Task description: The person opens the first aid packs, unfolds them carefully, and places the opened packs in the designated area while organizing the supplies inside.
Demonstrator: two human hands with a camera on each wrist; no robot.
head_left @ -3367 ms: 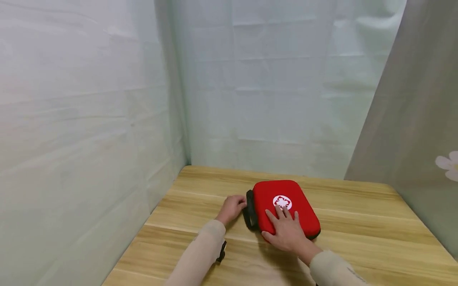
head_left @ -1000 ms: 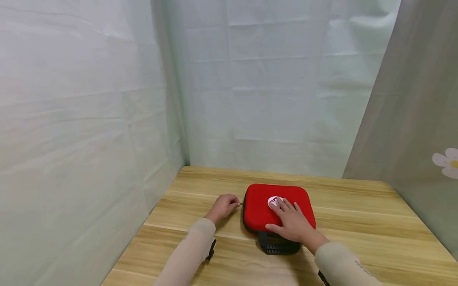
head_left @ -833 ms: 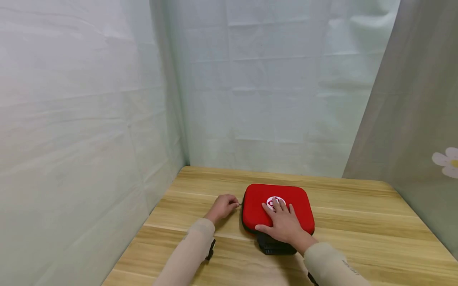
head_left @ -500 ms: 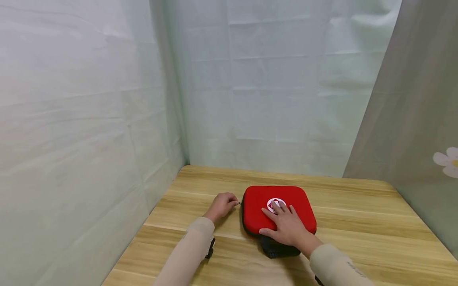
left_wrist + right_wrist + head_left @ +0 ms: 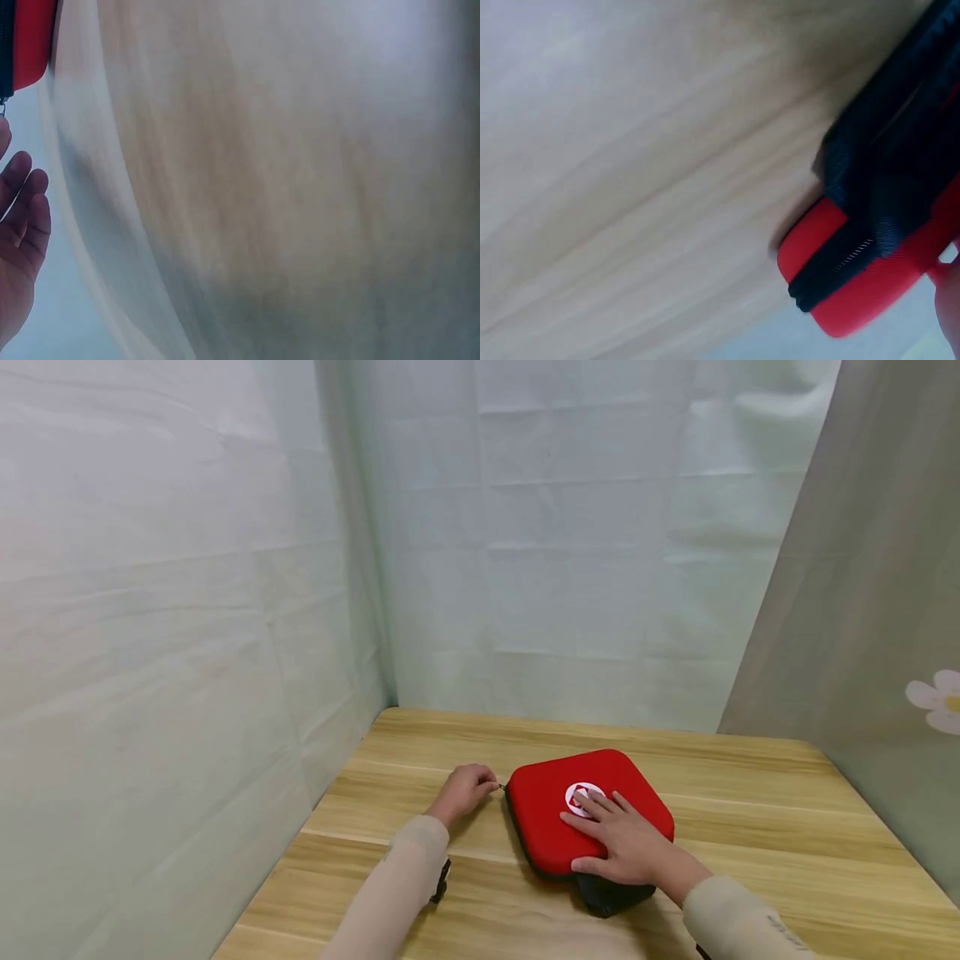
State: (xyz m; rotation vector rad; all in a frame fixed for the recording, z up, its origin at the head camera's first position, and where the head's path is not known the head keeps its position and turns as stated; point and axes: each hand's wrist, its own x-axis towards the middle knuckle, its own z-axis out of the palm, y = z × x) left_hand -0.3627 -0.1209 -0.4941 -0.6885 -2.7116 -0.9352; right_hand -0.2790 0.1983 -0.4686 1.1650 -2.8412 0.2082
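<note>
A red zippered first-aid case (image 5: 547, 802) with a round white emblem lies on the wooden table, turned at an angle. Its black handle (image 5: 603, 897) points toward the near side, partly hidden under my right forearm and hand. My right hand (image 5: 626, 843) rests on the lid with fingers spread over the emblem. At the case's left corner my left hand (image 5: 467, 789) pinches a small zipper pull (image 5: 502, 787). In the left wrist view the pull (image 5: 2, 106) hangs at the end of the black zipper, by the fingertips. The right wrist view shows the handle (image 5: 885, 172) and the zipper seam.
The wood-grain table (image 5: 420, 743) reaches back to pale hanging sheets (image 5: 517, 568) behind and on the left. A greyish curtain (image 5: 847, 610) with a white flower hangs at the right.
The case has turned under my right hand: its handle went from the left side to the near side, then a little further right. My left hand came to pinch the zipper pull.
</note>
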